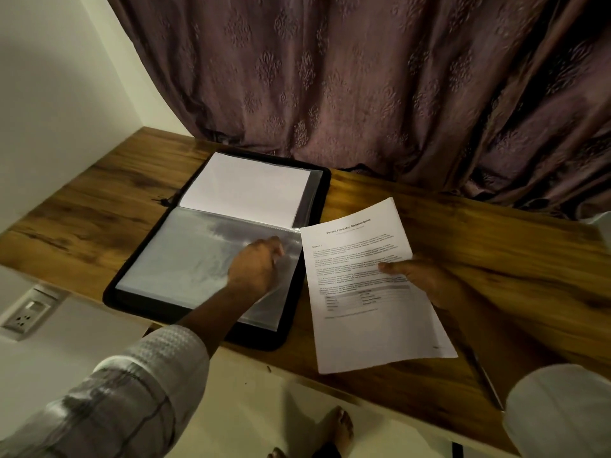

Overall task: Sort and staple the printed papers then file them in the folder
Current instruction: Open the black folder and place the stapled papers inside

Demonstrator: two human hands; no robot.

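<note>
Here, head view. Folder [145, 309] (black, zip type) is laid open on wooden desk [99, 200], w/ blank white sheets [244, 190] in its far half. Clear sleeve [185, 259] in the near half is pinched at its rt edge by left hand [256, 267], fingers curled; finer grip detail is blurred. Printed papers [363, 325] are held just beside folder's rt edge, over desk, by right hand [426, 282]: thumb is pressed on top, fingers are hidden beneath. Curtain [363, 77] is hung behind.

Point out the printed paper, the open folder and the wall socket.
printed paper [357, 332], head view, blank lower part.
open folder [142, 307], head view, black near edge.
wall socket [24, 317], head view, white faceplate.
</note>
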